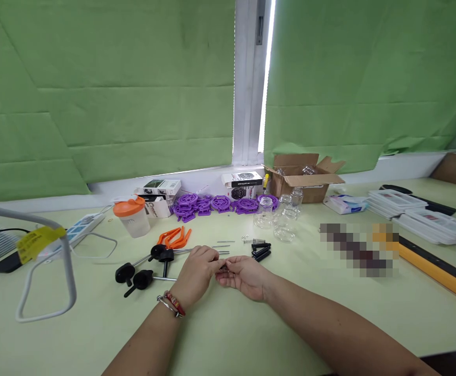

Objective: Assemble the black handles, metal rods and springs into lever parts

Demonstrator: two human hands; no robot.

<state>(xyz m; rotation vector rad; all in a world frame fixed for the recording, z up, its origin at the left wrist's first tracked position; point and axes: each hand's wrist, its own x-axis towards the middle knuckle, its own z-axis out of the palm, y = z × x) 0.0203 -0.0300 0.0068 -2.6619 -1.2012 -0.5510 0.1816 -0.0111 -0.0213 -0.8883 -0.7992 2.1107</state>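
Note:
Over the middle of the table, my left hand [197,272] and my right hand [246,275] meet, fingertips pinched around a small dark piece [223,268]. Fingers cover most of it, so its kind cannot be made out. Left of my left hand lie several black knob-like parts [143,280] with metal rods. Orange curved plastic pieces [175,238] are just behind them. Thin metal pins [225,242] rest beyond my fingers. Close to my right hand are black plastic handles [262,253] and metal coil springs [254,241].
Purple plastic wheels [221,203] line the back, near small boxes [243,179]. Glass jars [283,225] stand before an open carton [299,188]. An orange-lidded cup [132,216] and a white metal frame [72,282] are left. White plastic cases [433,224] and a yellow-black bar [437,266] lie right.

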